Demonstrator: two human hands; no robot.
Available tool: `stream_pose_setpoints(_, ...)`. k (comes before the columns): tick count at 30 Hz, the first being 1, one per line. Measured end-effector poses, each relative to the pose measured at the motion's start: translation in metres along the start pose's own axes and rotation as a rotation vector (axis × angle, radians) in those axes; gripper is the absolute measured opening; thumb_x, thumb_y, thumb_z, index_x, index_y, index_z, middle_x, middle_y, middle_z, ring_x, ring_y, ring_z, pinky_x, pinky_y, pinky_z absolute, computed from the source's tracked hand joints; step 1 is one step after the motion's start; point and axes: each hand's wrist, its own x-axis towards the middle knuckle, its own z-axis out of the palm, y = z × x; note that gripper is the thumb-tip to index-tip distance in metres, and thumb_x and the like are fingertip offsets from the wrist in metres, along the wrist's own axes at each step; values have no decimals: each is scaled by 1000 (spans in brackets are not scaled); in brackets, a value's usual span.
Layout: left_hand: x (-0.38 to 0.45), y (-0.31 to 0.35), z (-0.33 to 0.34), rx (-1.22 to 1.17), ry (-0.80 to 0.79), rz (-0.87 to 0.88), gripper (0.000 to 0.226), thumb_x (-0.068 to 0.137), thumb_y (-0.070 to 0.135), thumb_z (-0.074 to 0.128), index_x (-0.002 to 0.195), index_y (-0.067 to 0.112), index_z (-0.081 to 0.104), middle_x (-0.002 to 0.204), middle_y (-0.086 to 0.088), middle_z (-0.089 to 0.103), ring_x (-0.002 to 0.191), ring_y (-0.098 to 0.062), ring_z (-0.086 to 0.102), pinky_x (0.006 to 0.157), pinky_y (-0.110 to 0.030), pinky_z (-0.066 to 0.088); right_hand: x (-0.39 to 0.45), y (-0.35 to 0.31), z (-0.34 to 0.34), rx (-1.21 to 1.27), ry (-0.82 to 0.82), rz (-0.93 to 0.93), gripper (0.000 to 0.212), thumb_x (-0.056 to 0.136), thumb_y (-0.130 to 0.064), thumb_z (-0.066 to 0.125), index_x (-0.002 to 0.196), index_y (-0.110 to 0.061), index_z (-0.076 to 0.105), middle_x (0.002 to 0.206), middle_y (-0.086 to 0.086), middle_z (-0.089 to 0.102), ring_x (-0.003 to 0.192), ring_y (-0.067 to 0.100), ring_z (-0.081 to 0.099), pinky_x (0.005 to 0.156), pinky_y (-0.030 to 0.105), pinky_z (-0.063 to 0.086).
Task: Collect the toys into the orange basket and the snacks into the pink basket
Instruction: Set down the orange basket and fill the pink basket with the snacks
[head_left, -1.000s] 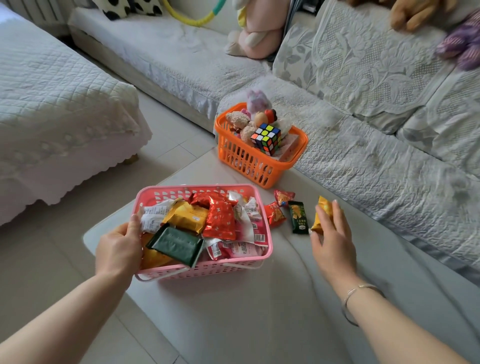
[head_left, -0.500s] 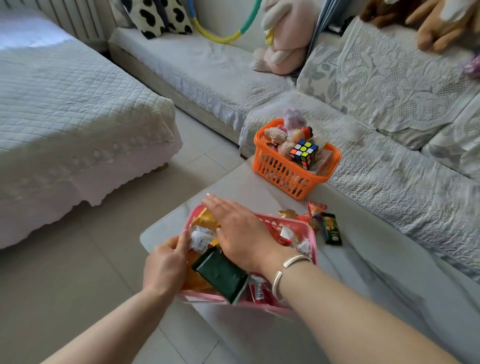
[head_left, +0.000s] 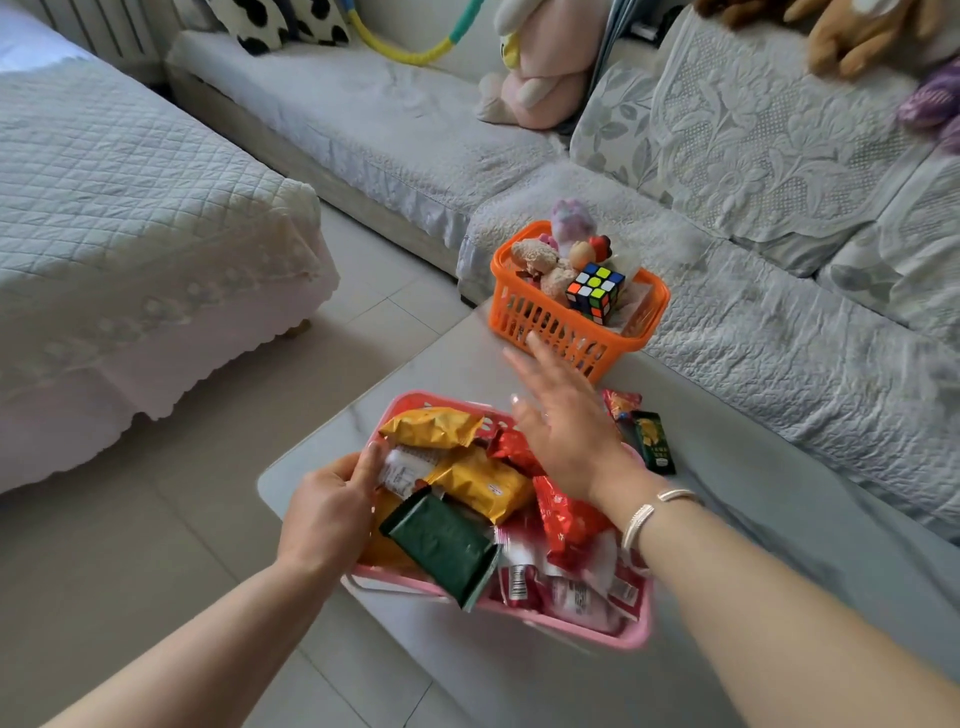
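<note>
The pink basket (head_left: 631, 631) stands on the grey table, heaped with snack packets in yellow, red, white and dark green. My left hand (head_left: 327, 512) grips its left rim, thumb over the edge. My right hand (head_left: 563, 415) hovers above the basket's far right corner, fingers straight and spread, holding nothing. Just right of it on the table lie a red snack packet (head_left: 621, 402) and a dark green one (head_left: 654, 441). Farther back the orange basket (head_left: 545, 317) holds small plush toys and a Rubik's cube (head_left: 595, 291).
The grey table (head_left: 779, 545) has its left corner near my left hand, with tiled floor beyond. A grey sofa (head_left: 779, 322) runs along the table's far side, with plush toys on it. A quilted bed (head_left: 130, 208) stands at the left.
My right hand took a yellow packet from the table, laid it in the pink basket, and now swings back right, empty. My left hand kept hold of the rim.
</note>
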Motion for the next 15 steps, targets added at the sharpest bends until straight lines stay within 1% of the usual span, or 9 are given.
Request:
stream_pose_setpoints(1,3,2,0,3,2,-2,39,96,58,46,97,28,71,82,1,73,73,-22,71,69,-38,59,2,16,-13,103,85,97,53,98,-39,30,149,-28,27,161,-5,7,146,8,5,118,32,8)
stream_pose_setpoints(3,7,8,3,-7,12,-4,39,94,61,47,94,30,71,79,0,73,71,-24,72,68,-40,61,6,52,-34,308,202,281,45,102,-30,34,147,-23,35,160,-5,14,145,8,12,115,26,11)
stream_pose_setpoints(4,9,11,5,-17,19,-8,37,93,61,48,91,31,70,77,0,74,69,-24,72,68,-42,61,6,70,-41,336,229,335,43,103,-27,34,146,-22,36,159,-5,16,145,8,12,114,25,11)
stream_pose_setpoints(7,14,22,15,-39,28,-23,32,93,58,52,83,33,69,72,0,72,59,-22,71,60,-38,58,2,122,-45,254,256,430,43,103,-23,34,146,-18,37,159,1,17,146,11,11,112,22,7)
stream_pose_setpoints(9,18,30,22,-46,40,-33,34,92,58,54,79,32,70,72,-2,73,60,-26,71,62,-42,59,-6,158,-38,163,203,517,45,102,-24,36,147,-18,34,160,4,13,147,15,10,113,24,8)
stream_pose_setpoints(11,24,38,30,-43,58,-36,34,90,60,56,77,33,71,75,-4,74,66,-32,71,68,-49,60,-17,192,-27,32,74,623,52,100,-30,41,150,-25,27,161,7,5,147,23,10,117,34,12)
stream_pose_setpoints(13,27,46,34,-53,60,-26,32,90,58,58,77,32,71,76,-6,74,66,-32,71,66,-47,61,-23,214,-11,-77,-52,677,62,96,-38,45,151,-33,18,161,9,-4,147,28,6,119,43,14)
stream_pose_setpoints(15,32,50,41,-81,50,-21,31,89,55,60,80,29,72,74,-7,75,63,-32,70,61,-44,60,-24,233,6,-110,-112,694,70,92,-48,47,150,-40,10,160,7,-12,147,32,1,118,47,14)
